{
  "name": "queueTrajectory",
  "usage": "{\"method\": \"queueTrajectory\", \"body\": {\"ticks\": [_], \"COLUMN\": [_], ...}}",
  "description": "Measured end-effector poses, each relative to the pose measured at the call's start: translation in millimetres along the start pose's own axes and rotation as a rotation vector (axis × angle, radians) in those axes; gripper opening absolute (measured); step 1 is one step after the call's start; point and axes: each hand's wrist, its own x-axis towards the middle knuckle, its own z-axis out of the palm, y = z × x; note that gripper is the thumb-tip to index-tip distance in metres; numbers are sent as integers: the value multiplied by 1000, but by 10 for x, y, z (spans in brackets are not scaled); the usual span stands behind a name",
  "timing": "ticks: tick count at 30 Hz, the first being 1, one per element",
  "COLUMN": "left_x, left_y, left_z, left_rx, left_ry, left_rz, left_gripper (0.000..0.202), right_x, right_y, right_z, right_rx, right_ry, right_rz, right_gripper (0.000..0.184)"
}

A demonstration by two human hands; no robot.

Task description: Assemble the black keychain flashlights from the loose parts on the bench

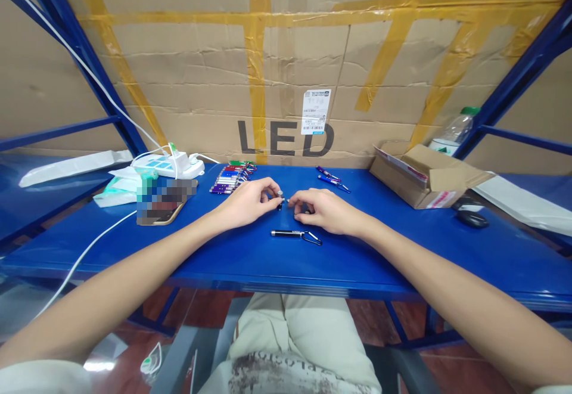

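Here we pinch a tiny black light (280,202) between our left hand (248,202) and right hand (322,210), mid-frame, close so both grip it. Another black light (292,234) lies just below, easy to reach.

Keychain torch (295,235) on table (402,263) before both hands, torch row (231,178) behind-left — open box (426,182) right, power strip (167,164) far left.

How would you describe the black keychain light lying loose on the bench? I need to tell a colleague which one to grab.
On the blue bench below the cardboard marked LED, look just in front of the two hands. The black keychain light lies alone there with its clip pointing right, while the coloured ones sit in a row further back left.
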Motion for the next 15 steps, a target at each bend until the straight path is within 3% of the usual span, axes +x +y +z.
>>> {"method": "queueTrajectory", "body": {"ticks": [10,15], "left_x": [-13,-17], "left_y": [7,45], "left_z": [28,18], "left_rx": [-42,-24], "left_ry": [-61,-78], "left_rz": [51,55], "left_gripper": [23,22], "right_x": [-20,-20], "right_y": [-13,-35], "right_z": [-114,-105], "right_rx": [26,83], "right_ry": [344,429], "right_rz": [59,63], "right_gripper": [22,24]}}
